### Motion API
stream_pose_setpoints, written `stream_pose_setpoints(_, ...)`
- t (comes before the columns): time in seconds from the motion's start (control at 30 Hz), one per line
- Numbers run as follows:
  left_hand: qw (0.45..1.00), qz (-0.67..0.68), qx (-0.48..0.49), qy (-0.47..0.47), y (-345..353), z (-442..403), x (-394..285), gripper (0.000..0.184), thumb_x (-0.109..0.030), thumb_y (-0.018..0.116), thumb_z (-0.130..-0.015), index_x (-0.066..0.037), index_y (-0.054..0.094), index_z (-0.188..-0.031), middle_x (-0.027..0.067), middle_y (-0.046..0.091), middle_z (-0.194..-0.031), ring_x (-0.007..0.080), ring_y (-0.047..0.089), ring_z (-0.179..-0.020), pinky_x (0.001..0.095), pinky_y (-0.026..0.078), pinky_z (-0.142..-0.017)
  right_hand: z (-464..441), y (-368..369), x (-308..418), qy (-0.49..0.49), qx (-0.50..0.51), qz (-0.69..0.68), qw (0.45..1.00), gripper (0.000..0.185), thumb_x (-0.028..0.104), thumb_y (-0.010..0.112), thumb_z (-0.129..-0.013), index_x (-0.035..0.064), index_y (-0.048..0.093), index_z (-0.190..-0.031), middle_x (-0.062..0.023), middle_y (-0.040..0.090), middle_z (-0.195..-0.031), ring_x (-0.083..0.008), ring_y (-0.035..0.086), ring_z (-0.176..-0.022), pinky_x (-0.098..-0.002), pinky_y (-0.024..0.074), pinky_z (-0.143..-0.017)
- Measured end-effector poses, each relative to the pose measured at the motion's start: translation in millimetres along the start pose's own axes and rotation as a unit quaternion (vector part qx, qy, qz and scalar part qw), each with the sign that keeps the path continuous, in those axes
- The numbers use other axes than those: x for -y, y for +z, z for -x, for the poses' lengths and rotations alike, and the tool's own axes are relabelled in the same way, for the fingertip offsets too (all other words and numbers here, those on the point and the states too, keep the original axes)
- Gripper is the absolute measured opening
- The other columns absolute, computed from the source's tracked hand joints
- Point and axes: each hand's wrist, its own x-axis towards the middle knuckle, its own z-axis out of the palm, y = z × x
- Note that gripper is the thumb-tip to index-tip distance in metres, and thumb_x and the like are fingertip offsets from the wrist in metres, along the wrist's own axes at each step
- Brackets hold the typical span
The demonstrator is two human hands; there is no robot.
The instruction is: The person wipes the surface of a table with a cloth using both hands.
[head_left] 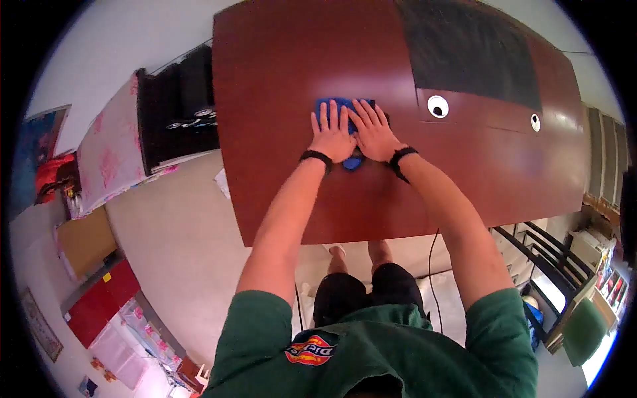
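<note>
A blue cloth lies on the glossy reddish-brown tabletop, mostly covered by my two hands. My left hand rests flat on its left part, fingers stretched out and pointing away from me. Beside it, my right hand presses down with fingers extended, angled inward so that the two hands meet near the thumbs. A bit of blue shows below the palms, together with a dark part whose kind I cannot make out. Each wrist wears a dark band.
Right of my hands, the table has a white-rimmed round hole, a smaller one and a dark inset panel. A black cable hangs at the near edge. Black metal railing stands at right, and a black shelf at left.
</note>
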Motion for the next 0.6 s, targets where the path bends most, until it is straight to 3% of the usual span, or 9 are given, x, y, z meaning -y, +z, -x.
stream_pose_setpoints(0.23, 0.999, 0.008, 0.043, -0.013, -21.4, -24.8, -0.3, 0.091, -0.052, 0.04, -0.111, 0.0, 0.0, -0.173, 0.0301, -0.013, -0.179, 0.0526, -0.017, -0.164, 0.0727, -0.006, -0.128, -19.2, -4.5, -19.3, -0.007, -0.008, -0.021, 1.0, 0.075, 0.028, 0.056, -0.105, 0.0095, 0.027, -0.171, -0.0176, 0.022, -0.179, -0.0374, 0.019, -0.166, -0.0616, 0.0126, -0.133)
stream_pose_setpoints(0.33, 1.0, 0.012, 0.018, -0.022, -18.8, -23.9, -0.4, 0.092, -0.054, 0.042, -0.108, -0.002, 0.007, -0.174, 0.0278, -0.008, -0.181, 0.0505, -0.012, -0.166, 0.071, -0.005, -0.129, -24.0, -5.2, -21.1, -0.003, -0.01, -0.025, 1.0, 0.076, 0.027, 0.057, -0.104, 0.0096, 0.028, -0.171, -0.018, 0.023, -0.179, -0.0373, 0.019, -0.166, -0.0614, 0.0129, -0.133)
stream_pose_setpoints(0.6, 0.999, -0.002, -0.03, -0.017, -7.5, -25.1, 1.4, 0.09, -0.055, 0.041, -0.109, -0.002, 0.007, -0.174, 0.0283, -0.005, -0.18, 0.0511, -0.01, -0.166, 0.071, -0.004, -0.129, -22.6, -1.8, -21.1, -0.007, -0.012, -0.003, 1.0, 0.074, 0.031, 0.055, -0.105, 0.0099, 0.028, -0.171, -0.0174, 0.023, -0.179, -0.0371, 0.018, -0.166, -0.0618, 0.0124, -0.133)
